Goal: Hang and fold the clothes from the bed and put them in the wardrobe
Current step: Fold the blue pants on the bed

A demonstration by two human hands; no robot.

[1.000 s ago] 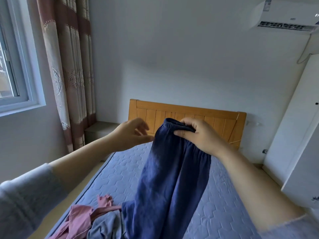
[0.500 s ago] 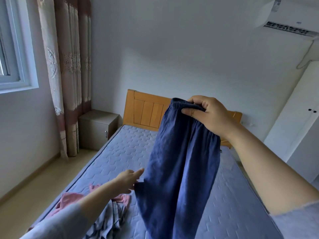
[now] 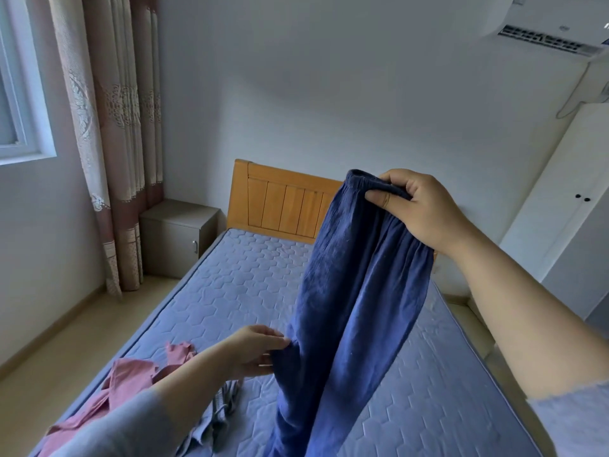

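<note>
Near left on mattress (image 3: 230,291), pink garment (image 3: 131,384) and grey garment (image 3: 217,420) lie crumpled. Just beyond, left hand (image 3: 253,351) pinches leg edge of navy trousers (image 3: 356,308). Trousers hang above bed, waistband clenched in raised right hand (image 3: 418,209). Far right: white wardrobe (image 3: 566,206).

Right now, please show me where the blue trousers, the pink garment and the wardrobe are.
blue trousers (image 3: 356,291), head view, middle of the hanging leg cloth.
pink garment (image 3: 131,377), head view, its crumpled middle part.
wardrobe (image 3: 560,225), head view, its white door panel.
</note>
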